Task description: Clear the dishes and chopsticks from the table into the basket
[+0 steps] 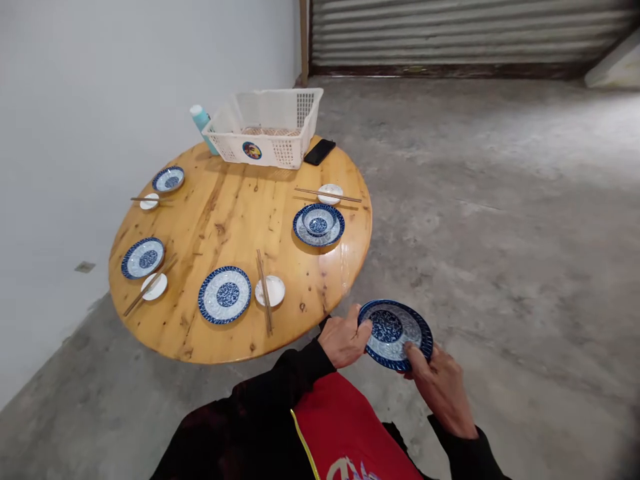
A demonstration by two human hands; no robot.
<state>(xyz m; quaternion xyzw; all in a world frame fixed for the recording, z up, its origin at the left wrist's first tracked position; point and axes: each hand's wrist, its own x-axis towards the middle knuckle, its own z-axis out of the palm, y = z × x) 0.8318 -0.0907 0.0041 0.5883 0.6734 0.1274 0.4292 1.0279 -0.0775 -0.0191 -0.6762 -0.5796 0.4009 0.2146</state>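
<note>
Currently, in the head view, holding a blue-and-white plate (395, 335) with left hand (344, 340) and right hand (440, 381), both closed on its rim, thumbs pressed on top, above the floor (500, 267) just off the near right side of the round table (240, 213). Seemingly at a step of handling or adjusting the plate; likely calls for a firm, level grip with both hands in any further move

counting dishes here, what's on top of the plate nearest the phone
A smaller blue and white bowl sits on the plate, whose rim shows around it. The plate's middle is covered and can't be seen.
</note>
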